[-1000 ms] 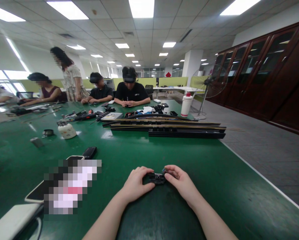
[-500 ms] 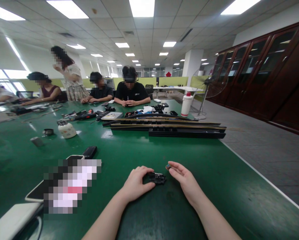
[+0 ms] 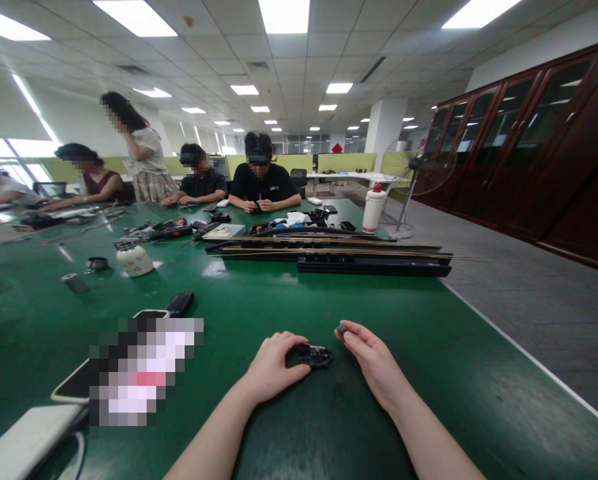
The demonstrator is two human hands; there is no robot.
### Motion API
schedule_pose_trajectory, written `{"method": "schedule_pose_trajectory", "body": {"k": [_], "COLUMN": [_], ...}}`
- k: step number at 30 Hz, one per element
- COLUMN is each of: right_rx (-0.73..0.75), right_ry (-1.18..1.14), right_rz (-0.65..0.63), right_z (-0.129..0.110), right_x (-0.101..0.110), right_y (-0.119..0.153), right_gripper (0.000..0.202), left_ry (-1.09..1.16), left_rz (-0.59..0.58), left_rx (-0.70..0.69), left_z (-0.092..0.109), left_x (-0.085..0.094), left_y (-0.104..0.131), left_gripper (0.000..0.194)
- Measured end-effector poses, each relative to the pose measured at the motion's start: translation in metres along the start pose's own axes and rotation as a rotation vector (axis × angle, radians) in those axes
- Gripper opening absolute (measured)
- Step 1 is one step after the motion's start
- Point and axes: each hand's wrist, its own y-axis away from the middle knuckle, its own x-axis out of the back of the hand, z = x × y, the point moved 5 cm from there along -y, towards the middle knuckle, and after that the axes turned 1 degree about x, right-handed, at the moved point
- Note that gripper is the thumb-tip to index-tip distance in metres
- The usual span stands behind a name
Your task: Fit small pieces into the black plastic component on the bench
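My left hand [image 3: 277,365] rests on the green table, its thumb and fingers closed round the left end of a small black mechanical part [image 3: 315,356] with silvery bits on top. The part lies on the table. To the right, my right hand [image 3: 366,350] is raised slightly and pinches a tiny bluish-grey piece [image 3: 341,329] between thumb and fingertips. A short gap separates that piece from the black part. The piece is too small to name its kind.
On my left lie a tablet-like device [image 3: 83,373], a white box [image 3: 26,440] and a black object [image 3: 180,305]. Further off are a patterned jar [image 3: 133,259], long black rails [image 3: 373,267] with thin rods, and a white bottle [image 3: 373,210]. Several people sit opposite; one stands.
My right hand has shifted very slightly, and the tiny piece in its fingertips has turned. My left hand and the black part have stayed put. Across the table, a seated person's hands have lifted a little.
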Motion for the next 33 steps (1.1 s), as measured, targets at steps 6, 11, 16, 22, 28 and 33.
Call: {"method": "schedule_pose_trajectory", "body": {"k": [6,11,16,22,28,33], "right_rx": [-0.002,-0.003,-0.001,0.001,0.003,0.005], "right_ry": [0.008,0.003,-0.002,0.000,-0.008,0.005], "right_rz": [-0.003,0.003,0.006,0.016,0.014,0.015], "right_z": [-0.0002,-0.0011,-0.0004,0.0008,-0.0008,-0.0017], "right_x": [0.0001,-0.0003,0.0003,0.0009,0.0004,-0.0001], "right_y": [0.0011,0.0007,-0.0006,-0.0007,0.0002,0.0010], "right_gripper": [0.037,0.037,0.037,0.038,0.038,0.038], "left_ry": [0.000,0.009,0.012,0.009,0.005,0.011], "left_rz": [0.001,0.004,0.008,0.001,0.007,0.004], "left_rx": [-0.004,-0.003,-0.002,-0.003,-0.003,-0.001], "left_z": [0.0005,-0.0006,-0.0021,-0.0015,-0.0018,-0.0010], "left_x": [0.0002,-0.0004,-0.0013,-0.0013,-0.0011,-0.0010], "left_y": [-0.0005,0.0003,-0.0001,-0.0002,0.0000,0.0000], "left_gripper": [0.038,0.038,0.038,0.038,0.038,0.038]}}
